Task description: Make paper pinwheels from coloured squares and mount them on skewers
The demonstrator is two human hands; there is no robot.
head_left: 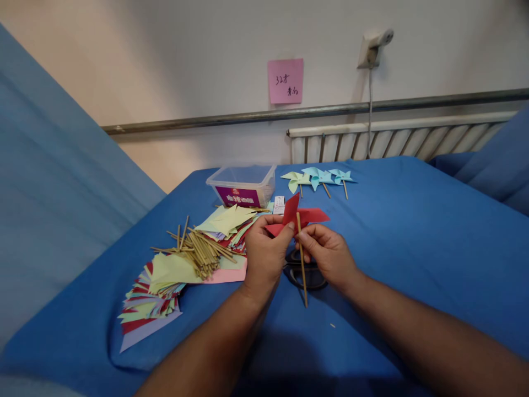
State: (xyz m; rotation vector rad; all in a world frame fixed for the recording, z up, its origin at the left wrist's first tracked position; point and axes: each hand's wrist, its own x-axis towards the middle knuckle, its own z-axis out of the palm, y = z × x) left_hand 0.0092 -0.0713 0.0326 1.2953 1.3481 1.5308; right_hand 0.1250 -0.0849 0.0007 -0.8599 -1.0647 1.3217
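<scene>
My left hand (pixel 264 255) pinches a red paper pinwheel (pixel 298 214) from its left side, above the blue cloth-covered table (pixel 413 242). My right hand (pixel 328 253) grips a thin wooden stick (pixel 302 264) that stands nearly upright behind the pinwheel's centre, its lower end hanging down between my wrists. Dark scissors (pixel 306 275) lie on the cloth under my hands, partly hidden by them.
A pile of wooden sticks (pixel 200 251) lies on stacks of cut coloured paper (pixel 165 281) at left. A clear plastic box (pixel 243 184) stands behind them. Three pale finished pinwheels (pixel 318 177) lie at the back. A pink note (pixel 285 80) hangs on the wall above a radiator (pixel 397 140).
</scene>
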